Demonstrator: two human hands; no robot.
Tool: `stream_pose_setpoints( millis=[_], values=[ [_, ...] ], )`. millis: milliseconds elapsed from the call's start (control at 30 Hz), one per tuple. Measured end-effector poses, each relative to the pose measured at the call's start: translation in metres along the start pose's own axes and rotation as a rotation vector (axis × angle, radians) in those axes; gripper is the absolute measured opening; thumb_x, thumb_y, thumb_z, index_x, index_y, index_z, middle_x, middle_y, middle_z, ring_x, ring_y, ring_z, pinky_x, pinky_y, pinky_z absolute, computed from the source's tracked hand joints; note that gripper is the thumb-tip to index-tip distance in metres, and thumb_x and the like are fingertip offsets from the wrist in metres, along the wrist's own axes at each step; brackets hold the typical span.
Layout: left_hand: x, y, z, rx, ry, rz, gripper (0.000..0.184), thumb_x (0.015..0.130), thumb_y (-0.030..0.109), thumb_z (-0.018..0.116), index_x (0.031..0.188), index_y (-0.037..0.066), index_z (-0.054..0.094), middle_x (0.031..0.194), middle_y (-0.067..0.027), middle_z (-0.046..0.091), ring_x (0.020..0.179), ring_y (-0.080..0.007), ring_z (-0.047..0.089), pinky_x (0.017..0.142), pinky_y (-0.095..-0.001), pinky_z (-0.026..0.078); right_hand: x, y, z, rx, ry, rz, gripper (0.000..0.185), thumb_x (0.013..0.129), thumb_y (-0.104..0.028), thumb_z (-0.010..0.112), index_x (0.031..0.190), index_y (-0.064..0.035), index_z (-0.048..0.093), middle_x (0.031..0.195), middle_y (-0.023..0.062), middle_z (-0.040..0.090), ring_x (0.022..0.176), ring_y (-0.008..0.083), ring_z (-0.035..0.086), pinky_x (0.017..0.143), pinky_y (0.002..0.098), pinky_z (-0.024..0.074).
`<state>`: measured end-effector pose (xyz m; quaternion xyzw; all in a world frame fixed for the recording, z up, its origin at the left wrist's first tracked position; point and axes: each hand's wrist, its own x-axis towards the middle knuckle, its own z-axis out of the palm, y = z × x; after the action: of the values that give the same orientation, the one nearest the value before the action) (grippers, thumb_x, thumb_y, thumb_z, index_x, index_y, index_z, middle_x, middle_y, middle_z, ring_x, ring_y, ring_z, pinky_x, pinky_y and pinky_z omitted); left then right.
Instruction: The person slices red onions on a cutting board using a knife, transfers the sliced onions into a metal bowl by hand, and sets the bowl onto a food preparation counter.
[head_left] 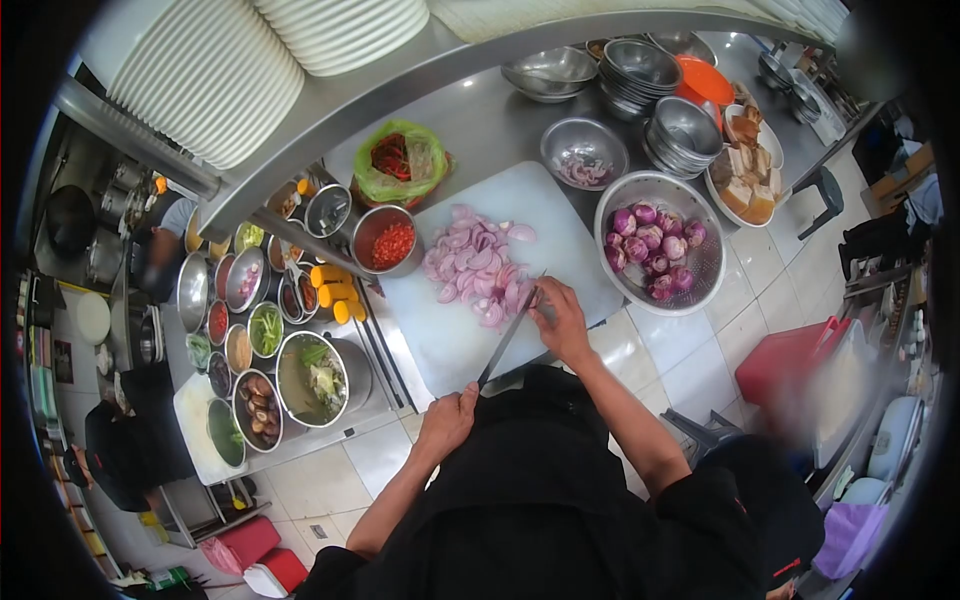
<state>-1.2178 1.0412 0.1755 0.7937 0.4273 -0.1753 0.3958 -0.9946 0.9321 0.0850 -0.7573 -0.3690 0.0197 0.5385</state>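
A knife (503,345) lies slantwise over the near edge of a white cutting board (575,250). My left hand (448,424) is closed around its handle end. Beside the blade's far end, my right hand (560,318) has its fingers bent in a pinch, close to or touching the blade; what sits between them is hidden. Sliced red onions (475,262) form a loose pile on the board, left of the right hand. Whole peeled red onions (655,245) fill a perforated metal colander (708,285) at the board's right. Behind the board, a metal bowl (598,133) contains some onion slices.
Left of the board stand a metal pot of chopped red chili (387,240), a green plastic bag (400,165) and several ingredient containers (310,378). Stacked metal bowls (685,135) and a platter of meat pieces (748,170) are at right. Plates (210,85) pile on the shelf above. A co-worker (130,440) is at far left.
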Motion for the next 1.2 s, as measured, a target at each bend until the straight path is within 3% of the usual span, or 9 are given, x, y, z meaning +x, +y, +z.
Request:
stream_pose_setpoints(
  millis=[167, 267, 567, 633, 767, 833, 933, 1033, 1200],
  values=[
    [0.007, -0.004, 0.000, -0.041, 0.067, 0.027, 0.074, 0.100, 0.056, 0.034, 0.086, -0.009, 0.067, 0.088, -0.0360, 0.064, 0.095, -0.0521, 0.061, 0.087, -0.0525, 0.047, 0.000, 0.000, 0.000, -0.001, 0.002, 0.019, 0.046, 0.075, -0.001, 0.073, 0.118, -0.0067, 0.058, 0.113, 0.0134, 0.061, 0.109, 0.0373, 0.054, 0.091, 0.0428, 0.0472],
    [0.012, -0.003, -0.001, -0.006, 0.093, 0.017, 0.075, 0.100, 0.057, 0.034, 0.086, -0.009, 0.067, 0.088, -0.0359, 0.064, 0.094, -0.0515, 0.061, 0.086, -0.0526, 0.047, 0.004, -0.001, -0.003, -0.102, -0.005, -0.114, 0.038, 0.076, 0.000, 0.070, 0.112, -0.0070, 0.059, 0.100, 0.0121, 0.063, 0.102, 0.0364, 0.055, 0.085, 0.0428, 0.0478],
    [0.020, 0.002, 0.005, -0.005, 0.097, 0.047, 0.075, 0.100, 0.057, 0.033, 0.084, -0.009, 0.066, 0.087, -0.0351, 0.064, 0.092, -0.0519, 0.061, 0.084, -0.0537, 0.047, -0.001, -0.007, 0.011, -0.209, 0.072, 0.167, 0.025, 0.076, -0.004, 0.066, 0.098, -0.0102, 0.057, 0.085, 0.0120, 0.063, 0.080, 0.0358, 0.061, 0.068, 0.0468, 0.0502],
    [0.017, 0.004, 0.005, 0.007, 0.083, 0.045, 0.075, 0.101, 0.057, 0.031, 0.086, -0.007, 0.067, 0.084, -0.0345, 0.063, 0.090, -0.0508, 0.062, 0.082, -0.0517, 0.047, 0.001, -0.009, 0.012, -0.186, 0.060, 0.197, 0.029, 0.077, -0.002, 0.068, 0.104, -0.0088, 0.061, 0.079, 0.0101, 0.065, 0.065, 0.0285, 0.062, 0.064, 0.0379, 0.0517],
    [0.011, 0.001, 0.006, -0.018, 0.085, 0.049, 0.075, 0.101, 0.057, 0.032, 0.088, -0.008, 0.067, 0.085, -0.0345, 0.063, 0.091, -0.0501, 0.062, 0.083, -0.0512, 0.047, 0.007, -0.018, 0.000, -0.039, -0.003, 0.323, 0.037, 0.073, -0.001, 0.066, 0.108, -0.0095, 0.058, 0.091, 0.0135, 0.064, 0.086, 0.0362, 0.064, 0.070, 0.0426, 0.0526],
    [0.012, 0.001, 0.007, -0.003, 0.083, 0.044, 0.069, 0.101, 0.052, 0.037, 0.085, -0.009, 0.066, 0.088, -0.0367, 0.063, 0.093, -0.0528, 0.061, 0.085, -0.0538, 0.047, 0.009, -0.013, -0.009, -0.086, 0.051, 0.054, 0.044, 0.072, 0.004, 0.065, 0.114, -0.0071, 0.058, 0.102, 0.0158, 0.062, 0.092, 0.0365, 0.063, 0.072, 0.0409, 0.0534],
    [0.012, 0.000, 0.008, -0.034, 0.074, 0.043, 0.069, 0.101, 0.052, 0.037, 0.086, -0.009, 0.066, 0.088, -0.0376, 0.063, 0.094, -0.0532, 0.060, 0.085, -0.0542, 0.047, 0.016, -0.012, -0.023, 0.052, -0.096, 0.057, 0.042, 0.072, 0.010, 0.060, 0.112, -0.0038, 0.059, 0.109, 0.0174, 0.059, 0.097, 0.0369, 0.062, 0.074, 0.0396, 0.0533],
    [0.012, 0.000, 0.006, -0.016, 0.057, 0.037, 0.069, 0.101, 0.052, 0.037, 0.086, -0.009, 0.066, 0.088, -0.0379, 0.062, 0.094, -0.0538, 0.060, 0.086, -0.0546, 0.047, 0.017, 0.004, -0.020, 0.059, -0.104, -0.072, 0.036, 0.073, 0.015, 0.055, 0.104, -0.0027, 0.062, 0.106, 0.0154, 0.061, 0.094, 0.0354, 0.063, 0.072, 0.0383, 0.0526],
    [0.004, 0.004, 0.004, 0.013, 0.074, 0.010, 0.068, 0.101, 0.052, 0.038, 0.087, -0.009, 0.065, 0.086, -0.0383, 0.062, 0.092, -0.0548, 0.060, 0.086, -0.0558, 0.047, 0.016, 0.004, -0.017, 0.045, -0.111, -0.075, 0.027, 0.076, 0.015, 0.057, 0.094, -0.0026, 0.064, 0.100, 0.0124, 0.063, 0.089, 0.0321, 0.064, 0.071, 0.0369, 0.0520]
  ],
)
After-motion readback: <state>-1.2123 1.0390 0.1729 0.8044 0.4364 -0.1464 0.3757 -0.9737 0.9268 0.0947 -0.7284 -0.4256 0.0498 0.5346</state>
